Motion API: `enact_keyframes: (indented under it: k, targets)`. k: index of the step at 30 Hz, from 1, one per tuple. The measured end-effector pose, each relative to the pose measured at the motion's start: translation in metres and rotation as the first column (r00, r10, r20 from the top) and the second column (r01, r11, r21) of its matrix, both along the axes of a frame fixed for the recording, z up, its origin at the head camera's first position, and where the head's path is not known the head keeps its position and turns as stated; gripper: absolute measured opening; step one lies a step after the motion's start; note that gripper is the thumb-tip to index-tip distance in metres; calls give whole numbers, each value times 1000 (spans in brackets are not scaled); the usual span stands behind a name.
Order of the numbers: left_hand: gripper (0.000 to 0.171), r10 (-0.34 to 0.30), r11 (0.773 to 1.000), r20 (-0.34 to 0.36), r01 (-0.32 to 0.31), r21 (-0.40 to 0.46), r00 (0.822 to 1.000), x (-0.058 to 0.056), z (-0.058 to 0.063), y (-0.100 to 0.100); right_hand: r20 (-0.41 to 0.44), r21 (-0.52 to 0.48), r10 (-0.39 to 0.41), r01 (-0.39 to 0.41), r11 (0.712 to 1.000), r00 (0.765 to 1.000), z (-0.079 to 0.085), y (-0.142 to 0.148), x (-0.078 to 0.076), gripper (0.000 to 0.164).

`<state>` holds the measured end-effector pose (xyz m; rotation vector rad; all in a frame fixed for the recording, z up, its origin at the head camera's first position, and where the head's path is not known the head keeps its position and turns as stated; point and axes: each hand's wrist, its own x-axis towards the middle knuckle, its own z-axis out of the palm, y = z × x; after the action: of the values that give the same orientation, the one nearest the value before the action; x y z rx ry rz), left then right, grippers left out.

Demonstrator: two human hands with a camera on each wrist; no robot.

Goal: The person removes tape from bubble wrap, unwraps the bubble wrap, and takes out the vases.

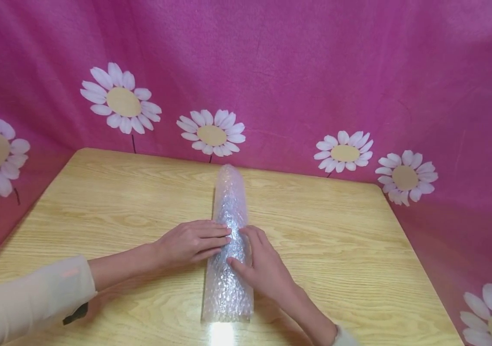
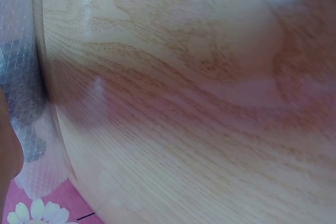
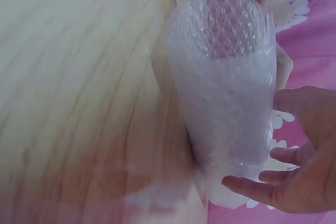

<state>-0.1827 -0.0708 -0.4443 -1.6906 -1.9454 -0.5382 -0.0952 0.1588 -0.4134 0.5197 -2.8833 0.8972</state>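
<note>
A long roll of clear bubble wrap (image 1: 228,293) lies lengthwise on the table, pointing away from me. Something greyish shows through its layers in the left wrist view, where the wrap (image 2: 21,72) is at the left edge. My left hand (image 1: 194,242) rests its straight fingers on top of the roll, from the left. From the other side, my right hand (image 1: 267,269) touches the roll with thumb and fingers spread apart. In the right wrist view the roll's near end is a round, hollow-looking opening, and the right hand (image 3: 310,161) lies along its side.
The wooden table (image 1: 337,240) has a light grain and a rounded far edge. A magenta cloth (image 1: 272,72) with large white daisies hangs behind it and along both sides. Light glares off the tabletop just in front of the roll.
</note>
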Motion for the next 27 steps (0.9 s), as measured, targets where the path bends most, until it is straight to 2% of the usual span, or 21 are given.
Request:
enact_keyframes:
  k: [4,11,15,22,27]
  targets:
    - [34,-4,1000,8,4,20,1000,1,0,0,-18,44,-5,6,999,1000,1,-2,5,68]
    - [35,-5,999,-37,6,31,999,1,-1,0,5,98,-6,6,995,1000,1,-5,14,78]
    - [38,-2,1000,-14,2,27,1000,1,-2,0,44,113,0,-5,994,999,4,-7,21,83]
    - [32,11,999,41,-13,35,999,3,-1,-1,46,156,23,-30,987,999,8,-10,28,94]
    - [31,23,999,76,-25,29,997,4,-1,-1,50,170,32,-40,985,998,9,-10,31,91]
